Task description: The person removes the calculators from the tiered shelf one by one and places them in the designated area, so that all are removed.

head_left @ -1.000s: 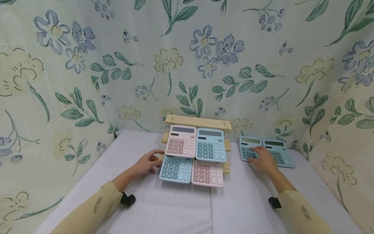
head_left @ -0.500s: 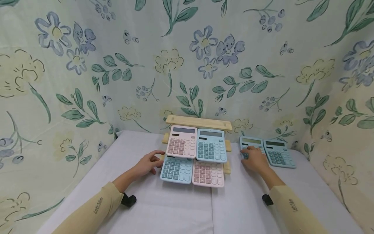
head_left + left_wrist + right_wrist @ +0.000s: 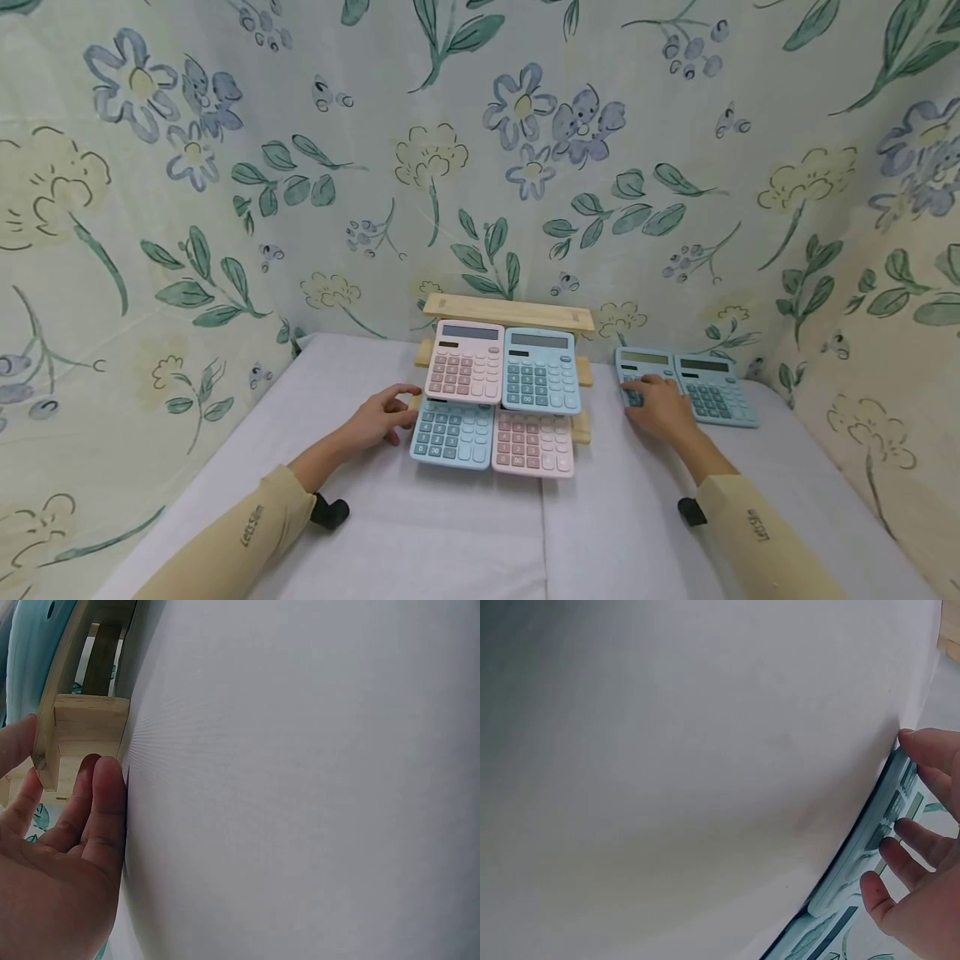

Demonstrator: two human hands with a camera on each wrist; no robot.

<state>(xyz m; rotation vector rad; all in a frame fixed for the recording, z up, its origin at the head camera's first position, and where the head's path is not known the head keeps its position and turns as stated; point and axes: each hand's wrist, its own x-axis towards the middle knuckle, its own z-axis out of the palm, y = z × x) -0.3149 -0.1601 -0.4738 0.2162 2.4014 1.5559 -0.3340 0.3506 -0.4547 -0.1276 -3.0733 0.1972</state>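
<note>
A tiered wooden rack carries calculators in two rows. The upper row has a pink calculator beside a blue calculator; below them lie a blue calculator and a pink calculator. My left hand is at the rack's left end, its fingertips at a wooden rail in the left wrist view. At the right, my right hand lies over a blue calculator, fingers over its keys and thumb at its side edge. It covers much of that calculator.
Another blue calculator lies against the right side of the one under my right hand. White cloth covers the table. A floral curtain stands behind the rack and along both sides.
My right hand has shifted left, from across both loose blue calculators to over the left one. The left hand stays at the rack, and the calculators keep their places.
</note>
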